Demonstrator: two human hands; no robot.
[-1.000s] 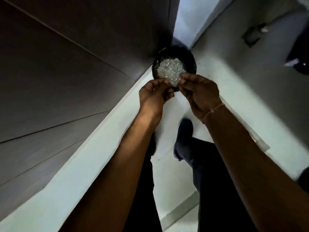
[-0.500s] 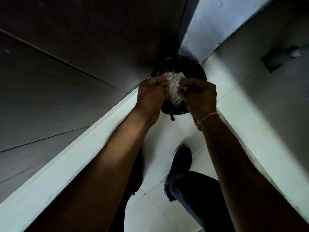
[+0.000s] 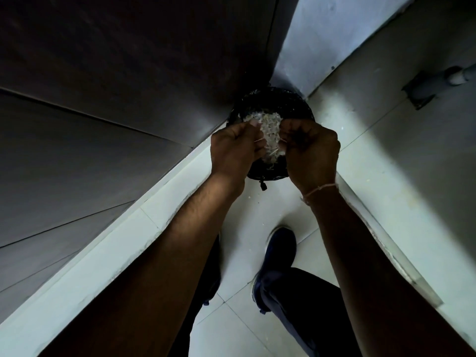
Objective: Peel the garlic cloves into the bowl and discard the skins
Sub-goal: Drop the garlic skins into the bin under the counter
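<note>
Skins (image 3: 269, 136) fill the space between two hands in the head view, a pale, papery, flaky mass of garlic peel that looks dry and shredded, with thin strands sticking out at its edges. It hangs directly above a black bin (image 3: 278, 104) lined with a dark bag, which stands on the floor (image 3: 270, 202) in the corner where a dark cabinet panel (image 3: 116, 73) meets a lighter wall (image 3: 334, 34). More of the same pale flakes lie inside the bin along its left rim and near side, and a few specks dot the floor close by. The left hand (image 3: 233, 148) has its fingers curled inward, clamped on the left side of the clump. The right hand (image 3: 310, 150) is likewise curled, its fingers gripping the right side; a thin thread bracelet (image 3: 319, 189) circles its wrist. Both hands touch the clump and sit just beside each other over the near half of the bin. Below, a dark shoe (image 3: 279, 251) rests on the pale floor tiles between the forearms. No cloves or bowl can be made out.
</note>
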